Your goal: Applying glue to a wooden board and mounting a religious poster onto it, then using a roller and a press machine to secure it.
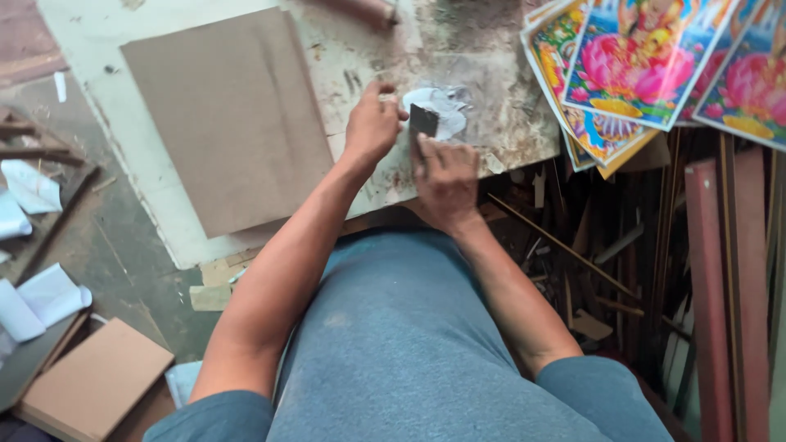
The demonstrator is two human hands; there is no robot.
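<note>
Two hands at frame centre | I see right hand (448,182) pinching dark scraper (422,123), left hand (372,124) curled beside white paste (442,106) | risk: paste may smear brown board (229,115), posters (647,57) lie near.

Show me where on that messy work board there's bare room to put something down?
Bare board shows along the near edge below the brown cardboard sheet, and between that sheet and the left hand. Crowded: the white paste patch by the right hand, and the colourful prints.
</note>
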